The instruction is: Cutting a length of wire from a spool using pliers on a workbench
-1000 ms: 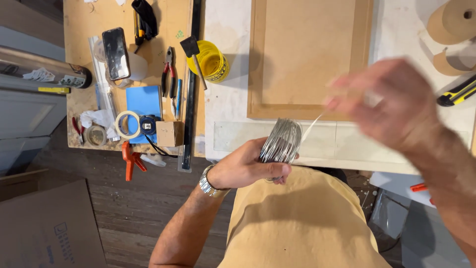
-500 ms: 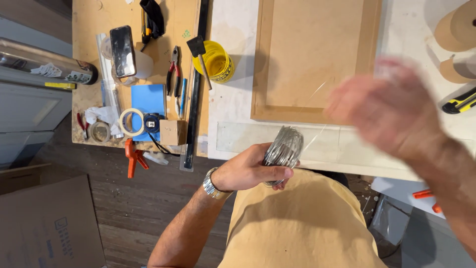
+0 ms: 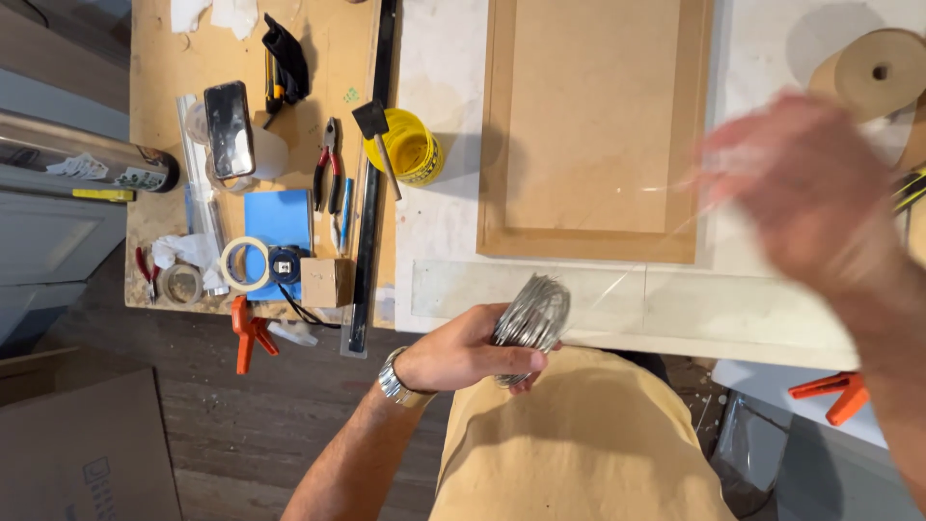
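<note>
Gripping wire coil (image 3: 533, 316), left hand (image 3: 463, 352), upright.

Bright, even light over my bench (image 3: 540, 289); soft shadows fall left of the yellow cup (image 3: 410, 150) & paper roll (image 3: 873, 72). My right hand (image 3: 810, 193) is heavily motion-blurred; left hand (image 3: 463, 352) & wire coil (image 3: 531, 318) sharp.

The right hand (image 3: 805, 193) has swung farther right, drawing wire out.

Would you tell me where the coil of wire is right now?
The coil of wire is low in the head view, gripped in the left hand at the white table's near edge.
</note>
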